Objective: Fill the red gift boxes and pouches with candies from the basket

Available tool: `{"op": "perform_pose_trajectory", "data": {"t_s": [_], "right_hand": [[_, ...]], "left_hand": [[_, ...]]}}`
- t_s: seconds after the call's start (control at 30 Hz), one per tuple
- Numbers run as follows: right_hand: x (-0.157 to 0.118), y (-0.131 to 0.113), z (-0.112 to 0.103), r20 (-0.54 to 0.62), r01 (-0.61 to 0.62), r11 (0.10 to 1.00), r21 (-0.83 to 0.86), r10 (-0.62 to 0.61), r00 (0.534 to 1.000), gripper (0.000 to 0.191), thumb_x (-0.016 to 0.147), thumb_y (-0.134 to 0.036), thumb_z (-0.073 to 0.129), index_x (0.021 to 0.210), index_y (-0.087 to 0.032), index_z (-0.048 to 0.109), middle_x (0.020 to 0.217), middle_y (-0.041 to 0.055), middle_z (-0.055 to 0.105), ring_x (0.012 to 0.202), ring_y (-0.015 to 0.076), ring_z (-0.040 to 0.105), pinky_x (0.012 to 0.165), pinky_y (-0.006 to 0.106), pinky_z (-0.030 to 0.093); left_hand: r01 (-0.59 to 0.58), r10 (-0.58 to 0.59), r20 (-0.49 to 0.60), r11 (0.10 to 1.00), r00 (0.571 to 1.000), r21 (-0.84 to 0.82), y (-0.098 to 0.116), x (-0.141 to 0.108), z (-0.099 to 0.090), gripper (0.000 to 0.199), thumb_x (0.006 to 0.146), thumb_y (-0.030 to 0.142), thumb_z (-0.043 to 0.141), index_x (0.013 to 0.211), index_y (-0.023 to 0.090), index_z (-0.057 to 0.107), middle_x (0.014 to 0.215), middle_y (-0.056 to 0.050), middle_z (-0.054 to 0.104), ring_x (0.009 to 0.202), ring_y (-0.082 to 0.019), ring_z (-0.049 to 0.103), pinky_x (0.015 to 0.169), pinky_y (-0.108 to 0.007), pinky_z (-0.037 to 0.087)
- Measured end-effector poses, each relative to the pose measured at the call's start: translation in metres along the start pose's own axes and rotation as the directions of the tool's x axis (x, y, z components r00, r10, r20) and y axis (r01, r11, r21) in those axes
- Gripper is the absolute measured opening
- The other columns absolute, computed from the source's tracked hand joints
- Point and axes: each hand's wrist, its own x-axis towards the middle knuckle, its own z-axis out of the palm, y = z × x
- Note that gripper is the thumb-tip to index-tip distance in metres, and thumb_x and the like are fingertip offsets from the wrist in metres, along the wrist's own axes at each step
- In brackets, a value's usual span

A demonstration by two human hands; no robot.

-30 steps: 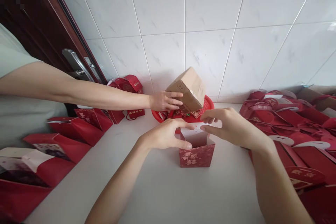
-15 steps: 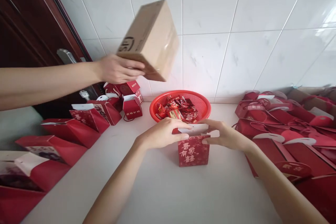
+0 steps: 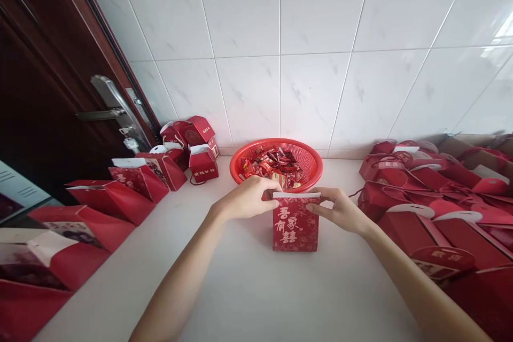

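Observation:
A small red gift box (image 3: 295, 227) with white Chinese characters stands upright on the white table (image 3: 240, 288). My left hand (image 3: 250, 197) pinches its top left edge between thumb and fingers. On the opposite side, my right hand (image 3: 339, 209) grips the top right edge the same way. The white inner side of the box's flap shows as a narrow strip along the top. Just behind sits a red plastic basket (image 3: 316, 163) holding wrapped sweets (image 3: 276, 163).
Red gift boxes (image 3: 110, 200) stand in a row along the left edge. More red boxes and bags (image 3: 433, 197) are piled at the right. A tiled wall (image 3: 312, 91) closes off the back, and a dark door with a handle (image 3: 100, 114) is at far left.
Another person's arm carrying a cardboard box has left the view at the upper left. My hands have drawn the top of the red gift box together, so its opening looks narrower.

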Motion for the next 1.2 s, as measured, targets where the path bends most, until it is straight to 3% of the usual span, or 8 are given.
{"op": "perform_pose_trajectory", "data": {"t_s": [0.17, 0.37, 0.47, 0.7, 0.83, 0.97, 1.1, 1.2], "right_hand": [[-0.002, 0.004, 0.008, -0.053, 0.087, 0.993, 0.081, -0.082, 0.995, 0.027, 0.093, -0.027, 0.061, 0.120, -0.023, 0.062, 0.121, 0.0079, 0.071, 0.104, 0.0237, 0.071, 0.089, 0.038, 0.058], [-0.004, 0.013, 0.018, -0.205, 0.211, 0.977, 0.015, -0.203, 0.957, 0.005, 0.094, -0.019, 0.054, 0.094, -0.023, 0.058, 0.102, 0.0054, 0.072, 0.090, 0.0179, 0.066, 0.081, 0.032, 0.054], [-0.005, 0.012, 0.017, -0.164, 0.203, 0.979, -0.021, -0.204, 0.965, 0.001, 0.091, -0.022, 0.060, 0.090, -0.022, 0.059, 0.087, 0.0025, 0.068, 0.076, 0.0156, 0.061, 0.073, 0.029, 0.051], [-0.007, 0.006, 0.016, -0.120, 0.113, 0.994, -0.004, -0.113, 0.986, 0.026, 0.096, -0.039, 0.058, 0.078, -0.021, 0.058, 0.074, 0.0011, 0.062, 0.068, 0.0153, 0.053, 0.067, 0.029, 0.046], [-0.008, 0.005, 0.019, -0.154, 0.086, 0.996, 0.001, -0.085, 0.984, 0.027, 0.095, -0.044, 0.059, 0.080, -0.022, 0.052, 0.078, 0.0019, 0.063, 0.069, 0.0159, 0.054, 0.066, 0.029, 0.047], [-0.006, 0.007, 0.019, -0.178, 0.060, 0.995, 0.080, -0.045, 0.983, 0.023, 0.096, -0.046, 0.057, 0.097, -0.023, 0.054, 0.092, 0.0058, 0.071, 0.083, 0.0198, 0.064, 0.073, 0.032, 0.052], [-0.003, 0.008, 0.018, -0.091, 0.014, 0.994, 0.108, -0.004, 0.996, 0.028, 0.098, -0.047, 0.054, 0.100, -0.021, 0.065, 0.096, 0.0076, 0.075, 0.088, 0.0222, 0.068, 0.079, 0.035, 0.053], [-0.002, 0.008, 0.017, -0.110, 0.005, 0.996, 0.086, 0.005, 0.994, 0.033, 0.097, -0.049, 0.055, 0.099, -0.020, 0.070, 0.097, 0.0078, 0.076, 0.089, 0.0228, 0.067, 0.080, 0.035, 0.053]], "left_hand": [[-0.022, 0.023, -0.017, 0.999, 1.000, 0.041, 0.002, 0.001, 0.003, 0.012, 0.083, 0.016, 0.057, 0.094, 0.022, 0.060, 0.084, 0.003, 0.067, 0.073, -0.016, 0.060, 0.067, -0.027, 0.041], [-0.108, 0.108, 0.004, 0.994, 0.994, 0.020, -0.001, 0.002, 0.003, 0.012, 0.084, 0.010, 0.053, 0.080, 0.020, 0.055, 0.083, 0.002, 0.064, 0.075, -0.014, 0.057, 0.068, -0.026, 0.041], [-0.107, 0.108, 0.036, 0.994, 0.994, -0.017, -0.001, 0.002, 0.001, 0.010, 0.084, 0.011, 0.056, 0.084, 0.020, 0.061, 0.090, 0.001, 0.068, 0.080, -0.015, 0.060, 0.071, -0.026, 0.043], [-0.051, 0.053, 0.066, 0.998, 0.996, -0.026, 0.005, 0.000, -0.001, 0.009, 0.084, 0.029, 0.065, 0.084, 0.020, 0.063, 0.089, 0.000, 0.068, 0.080, -0.017, 0.062, 0.072, -0.028, 0.045], [0.030, -0.028, 0.047, 0.999, 0.998, -0.030, 0.001, 0.003, 0.003, 0.014, 0.088, 0.035, 0.062, 0.088, 0.021, 0.062, 0.081, 0.001, 0.068, 0.074, -0.017, 0.062, 0.066, -0.028, 0.043], [0.005, -0.003, 0.083, 1.000, 0.997, -0.025, -0.003, 0.005, 0.006, 0.020, 0.090, 0.034, 0.062, 0.101, 0.021, 0.071, 0.095, -0.003, 0.074, 0.086, -0.021, 0.067, 0.074, -0.030, 0.045], [-0.059, 0.057, 0.071, 0.998, 0.996, 0.026, -0.003, 0.007, 0.007, 0.019, 0.092, 0.030, 0.059, 0.087, 0.020, 0.074, 0.092, -0.003, 0.074, 0.082, -0.020, 0.066, 0.073, -0.029, 0.044], [-0.089, 0.086, 0.041, 0.994, 0.995, 0.068, -0.001, 0.008, 0.006, 0.019, 0.093, 0.028, 0.056, 0.083, 0.019, 0.070, 0.088, -0.003, 0.071, 0.080, -0.019, 0.064, 0.072, -0.029, 0.042]]}}
